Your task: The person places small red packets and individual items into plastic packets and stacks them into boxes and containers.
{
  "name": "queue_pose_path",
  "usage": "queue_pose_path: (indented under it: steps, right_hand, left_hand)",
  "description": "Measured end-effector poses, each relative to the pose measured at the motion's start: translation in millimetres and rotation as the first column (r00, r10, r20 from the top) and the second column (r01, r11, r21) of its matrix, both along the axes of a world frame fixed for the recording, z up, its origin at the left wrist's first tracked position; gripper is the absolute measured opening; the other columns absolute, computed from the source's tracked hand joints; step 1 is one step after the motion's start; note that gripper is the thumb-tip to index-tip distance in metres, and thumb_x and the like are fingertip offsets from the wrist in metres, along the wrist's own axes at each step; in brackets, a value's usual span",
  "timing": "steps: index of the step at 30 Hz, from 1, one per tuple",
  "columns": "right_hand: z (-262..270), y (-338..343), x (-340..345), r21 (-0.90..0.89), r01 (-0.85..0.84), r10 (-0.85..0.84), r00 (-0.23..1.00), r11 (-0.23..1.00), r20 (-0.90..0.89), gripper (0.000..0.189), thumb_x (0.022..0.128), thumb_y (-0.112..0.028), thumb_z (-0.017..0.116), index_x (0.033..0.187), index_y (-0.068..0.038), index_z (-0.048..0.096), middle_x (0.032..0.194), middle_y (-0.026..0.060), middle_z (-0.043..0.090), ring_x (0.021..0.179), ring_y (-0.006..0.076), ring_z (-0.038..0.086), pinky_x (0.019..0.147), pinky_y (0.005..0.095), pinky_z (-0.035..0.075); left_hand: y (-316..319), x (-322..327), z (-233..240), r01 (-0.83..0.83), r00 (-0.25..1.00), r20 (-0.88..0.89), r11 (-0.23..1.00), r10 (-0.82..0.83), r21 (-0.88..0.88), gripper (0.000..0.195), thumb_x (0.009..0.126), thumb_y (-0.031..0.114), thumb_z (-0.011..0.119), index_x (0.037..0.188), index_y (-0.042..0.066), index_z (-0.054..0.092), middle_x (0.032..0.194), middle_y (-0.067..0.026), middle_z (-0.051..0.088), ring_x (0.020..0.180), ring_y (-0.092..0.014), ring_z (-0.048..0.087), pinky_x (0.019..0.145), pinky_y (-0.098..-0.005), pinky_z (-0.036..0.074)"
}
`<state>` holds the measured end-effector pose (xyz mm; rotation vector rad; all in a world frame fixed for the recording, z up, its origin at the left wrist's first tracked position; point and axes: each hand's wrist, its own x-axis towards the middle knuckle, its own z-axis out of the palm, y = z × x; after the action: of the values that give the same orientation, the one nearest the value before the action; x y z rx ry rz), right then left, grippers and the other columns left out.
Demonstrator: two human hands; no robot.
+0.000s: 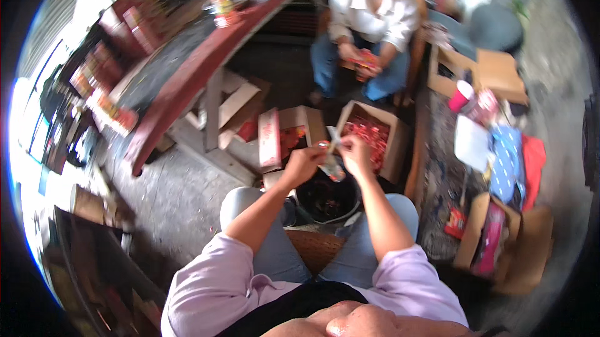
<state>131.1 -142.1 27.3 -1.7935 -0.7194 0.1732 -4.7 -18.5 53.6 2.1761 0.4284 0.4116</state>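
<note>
Between my knees stands a dark round tub (323,198), and both my hands are raised over it. A small shiny wrapper (333,171) hangs between them, too blurred to name more exactly. My left hand (303,164) pinches its left side, where a red bit shows at the fingertips. With thumb and fingers, my right hand (356,153) grips a pale strip (334,137) at the top of the wrapper. Just beyond my right hand is a cardboard box (398,142) filled with small red packets (368,131). Another open carton (269,142) holds red packets beyond my left hand.
A co-worker (372,23) sits opposite, holding red packets (364,62). At left runs a long red-edged table (197,74) with printed canisters (224,6). On the right bench (438,168) lie a white container (471,144), blue dotted cloth (506,161) and an open carton (473,229).
</note>
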Motion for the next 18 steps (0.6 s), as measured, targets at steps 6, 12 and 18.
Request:
queue_pose_path:
  steps: [6,12,18]
  right_hand:
    - [16,-13,6,0.078,-0.125,0.136,0.981,0.989,-0.141,0.017,0.081,-0.004,0.071,0.096,-0.001,0.065,0.091,0.0088,0.068,0.084,0.0178,0.065,0.078,0.0318,0.05]
    - [1,-16,8,0.021,-0.164,0.164,0.963,0.986,-0.213,0.018,0.085,0.002,0.065,0.103,0.001,0.06,0.093,0.0096,0.066,0.087,0.017,0.062,0.078,0.0306,0.048]
    - [4,-21,14,-0.062,-0.153,0.118,0.916,0.986,-0.384,0.019,0.087,0.002,0.064,0.104,0.003,0.057,0.096,0.0105,0.064,0.088,0.0157,0.06,0.08,0.0288,0.047]
  left_hand:
    - [-8,8,-1,-0.05,0.999,0.005,0.997,0.05,-0.056,0.02,0.083,0.017,0.067,0.098,0.004,0.07,0.085,-0.0195,0.069,0.081,-0.031,0.07,0.071,-0.0404,0.053]
    - [-13,9,-4,0.069,0.982,0.169,0.992,-0.086,0.104,0.021,0.084,0.013,0.062,0.101,0.001,0.067,0.095,-0.0213,0.067,0.09,-0.038,0.064,0.078,-0.0452,0.051]
    - [-15,13,-7,0.0,0.965,0.259,0.986,-0.044,0.167,0.012,0.08,0.014,0.067,0.086,0.004,0.069,0.093,-0.0157,0.063,0.09,-0.036,0.062,0.081,-0.0432,0.05]
